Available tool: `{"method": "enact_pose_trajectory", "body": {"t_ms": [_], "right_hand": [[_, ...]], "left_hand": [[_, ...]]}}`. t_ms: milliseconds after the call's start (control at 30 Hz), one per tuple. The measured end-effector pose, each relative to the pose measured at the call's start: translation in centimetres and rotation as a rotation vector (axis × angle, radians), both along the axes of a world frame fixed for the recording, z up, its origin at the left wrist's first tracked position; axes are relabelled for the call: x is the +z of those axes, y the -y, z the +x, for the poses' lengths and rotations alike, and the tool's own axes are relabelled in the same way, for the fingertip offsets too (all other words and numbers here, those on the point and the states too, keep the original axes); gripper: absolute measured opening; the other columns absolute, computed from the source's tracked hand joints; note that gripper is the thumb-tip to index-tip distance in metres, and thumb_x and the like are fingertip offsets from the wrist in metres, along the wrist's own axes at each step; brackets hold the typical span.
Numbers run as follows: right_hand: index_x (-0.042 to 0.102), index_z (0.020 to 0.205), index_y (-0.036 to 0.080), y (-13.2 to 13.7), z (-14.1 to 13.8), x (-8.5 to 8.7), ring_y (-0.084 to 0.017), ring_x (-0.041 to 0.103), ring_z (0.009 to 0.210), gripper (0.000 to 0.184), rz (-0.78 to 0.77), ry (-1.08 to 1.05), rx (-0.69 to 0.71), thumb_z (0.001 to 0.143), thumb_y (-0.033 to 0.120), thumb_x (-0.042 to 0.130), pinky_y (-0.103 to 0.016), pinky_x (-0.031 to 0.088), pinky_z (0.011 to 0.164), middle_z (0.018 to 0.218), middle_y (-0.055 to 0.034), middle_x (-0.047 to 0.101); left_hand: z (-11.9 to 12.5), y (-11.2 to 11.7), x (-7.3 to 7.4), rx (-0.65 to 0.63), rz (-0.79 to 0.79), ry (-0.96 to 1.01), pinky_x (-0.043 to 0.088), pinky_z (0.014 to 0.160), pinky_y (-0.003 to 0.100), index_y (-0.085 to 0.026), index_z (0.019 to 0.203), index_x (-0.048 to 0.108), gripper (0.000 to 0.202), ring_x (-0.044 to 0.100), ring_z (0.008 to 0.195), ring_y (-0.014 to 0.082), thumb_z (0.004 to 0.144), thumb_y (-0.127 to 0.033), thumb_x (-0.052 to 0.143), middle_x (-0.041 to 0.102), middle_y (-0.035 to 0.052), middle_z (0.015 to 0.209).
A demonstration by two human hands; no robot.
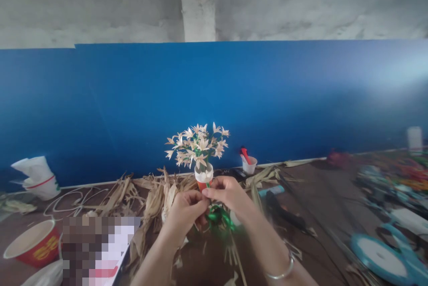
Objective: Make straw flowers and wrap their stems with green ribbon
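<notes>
A small red and white cup (203,176) stands on the table and holds a bunch of pale handmade flowers (197,143). My left hand (186,211) and my right hand (229,193) meet just in front of the cup, fingers pinched together. Both pinch a green ribbon (219,218) that curls below them. A silver bangle (280,271) sits on my right wrist.
Dried husk strips (147,192) litter the brown table. A red paper bowl (31,243) stands at the near left, white bags (36,174) at the far left. A small white cup (249,164) with a red tool stands behind. A teal ribbon spool (379,257) lies at the right. A blue wall backs the table.
</notes>
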State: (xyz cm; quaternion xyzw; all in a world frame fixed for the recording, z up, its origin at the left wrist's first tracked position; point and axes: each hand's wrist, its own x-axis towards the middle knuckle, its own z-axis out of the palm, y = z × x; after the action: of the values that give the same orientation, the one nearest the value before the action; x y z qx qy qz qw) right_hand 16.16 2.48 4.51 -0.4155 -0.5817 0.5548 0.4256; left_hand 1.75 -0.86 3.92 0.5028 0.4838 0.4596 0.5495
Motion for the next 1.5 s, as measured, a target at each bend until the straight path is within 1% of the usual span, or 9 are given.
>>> {"method": "enact_pose_trajectory", "body": {"t_ms": [267, 400, 567, 733, 833, 967, 1100, 1300, 1500], "right_hand": [[0.063, 0.064, 0.013, -0.8, 0.5, -1.1, -0.008, 0.043, 0.054, 0.033, -0.195, -0.358, 0.369, 0.069, 0.045, 0.071, -0.022, 0.033, 0.055, 0.058, 0.0026, 0.051], [0.067, 0.070, 0.011, -0.8, 0.7, -1.5, -0.008, 0.047, 0.054, 0.028, -0.236, -0.426, 0.487, 0.065, 0.038, 0.076, -0.022, 0.035, 0.056, 0.060, 0.0016, 0.055], [0.064, 0.065, 0.012, -0.9, 0.4, -1.6, -0.011, 0.052, 0.053, 0.025, -0.184, -0.399, 0.451, 0.064, 0.034, 0.076, -0.025, 0.037, 0.056, 0.062, -0.0003, 0.059], [0.058, 0.055, 0.014, -0.6, 0.3, -0.7, -0.007, 0.037, 0.050, 0.030, -0.055, -0.201, 0.225, 0.062, 0.035, 0.078, -0.023, 0.027, 0.052, 0.051, 0.0050, 0.047], [0.055, 0.053, 0.014, -0.5, 0.5, -0.3, -0.007, 0.031, 0.051, 0.035, 0.027, -0.077, 0.183, 0.062, 0.041, 0.076, -0.023, 0.023, 0.052, 0.049, 0.0062, 0.042], [0.056, 0.057, 0.014, -0.5, 0.8, -0.3, -0.007, 0.032, 0.052, 0.035, 0.044, -0.012, 0.233, 0.063, 0.042, 0.075, -0.024, 0.024, 0.053, 0.052, 0.0060, 0.043], [0.056, 0.056, 0.014, -0.4, 0.7, -0.4, -0.008, 0.035, 0.053, 0.035, 0.046, 0.007, 0.276, 0.062, 0.042, 0.075, -0.024, 0.026, 0.054, 0.053, 0.0054, 0.045], [0.056, 0.055, 0.015, -0.1, 0.2, -0.3, -0.008, 0.040, 0.052, 0.034, 0.039, -0.035, 0.284, 0.060, 0.041, 0.077, -0.023, 0.030, 0.053, 0.054, 0.0047, 0.049], [0.057, 0.056, 0.013, -0.3, 0.4, -0.6, -0.006, 0.039, 0.048, 0.033, -0.083, -0.179, 0.336, 0.057, 0.037, 0.080, -0.021, 0.029, 0.050, 0.051, 0.0052, 0.050]], "left_hand": [[-0.4, -0.2, -0.2, -0.064, -0.074, 0.278, 0.026, 0.032, 0.013, -0.014, 0.056, 0.052, 0.033, 0.039, 0.031, 0.0011, 0.054, -0.035, 0.077, 0.056, -0.0032, 0.045], [-0.4, -0.1, -0.3, -0.143, -0.102, 0.340, 0.022, 0.031, 0.012, -0.014, 0.056, 0.052, 0.033, 0.040, 0.030, 0.0006, 0.055, -0.033, 0.078, 0.058, -0.0018, 0.046], [-0.3, 0.2, 0.1, -0.155, -0.089, 0.267, 0.014, 0.029, 0.013, -0.014, 0.059, 0.053, 0.032, 0.040, 0.028, 0.0017, 0.055, -0.035, 0.077, 0.061, 0.0000, 0.048], [-0.4, 0.5, 0.6, -0.017, -0.009, -0.115, 0.014, 0.027, 0.014, -0.015, 0.064, 0.060, 0.018, 0.025, 0.021, 0.0013, 0.070, -0.032, 0.063, 0.050, -0.0050, 0.031], [-0.6, 0.7, 0.7, -0.065, 0.010, -0.242, 0.022, 0.027, 0.014, -0.015, 0.074, 0.062, 0.018, 0.034, 0.022, 0.0044, 0.076, -0.031, 0.055, 0.056, -0.0027, 0.036], [-1.0, 0.9, 0.6, -0.187, -0.008, -0.304, 0.028, 0.029, 0.015, -0.013, 0.088, 0.061, 0.024, 0.045, 0.026, 0.0084, 0.081, -0.031, 0.046, 0.061, -0.0007, 0.041], [-1.2, 0.9, 0.3, -0.208, -0.020, -0.322, 0.030, 0.028, 0.016, -0.014, 0.095, 0.060, 0.026, 0.047, 0.027, 0.0108, 0.076, -0.020, 0.044, 0.057, -0.0035, 0.036], [-0.8, 0.2, -0.1, -0.126, -0.108, -0.243, 0.033, 0.031, 0.016, -0.016, 0.072, 0.057, 0.016, 0.046, 0.027, 0.0097, 0.066, -0.014, 0.042, 0.058, -0.0019, 0.035], [-0.9, 0.4, 0.0, -0.143, -0.001, -0.038, 0.036, 0.037, 0.016, -0.017, 0.053, 0.049, 0.007, 0.047, 0.033, 0.0070, 0.060, -0.018, 0.046, 0.055, -0.0016, 0.037]]}}
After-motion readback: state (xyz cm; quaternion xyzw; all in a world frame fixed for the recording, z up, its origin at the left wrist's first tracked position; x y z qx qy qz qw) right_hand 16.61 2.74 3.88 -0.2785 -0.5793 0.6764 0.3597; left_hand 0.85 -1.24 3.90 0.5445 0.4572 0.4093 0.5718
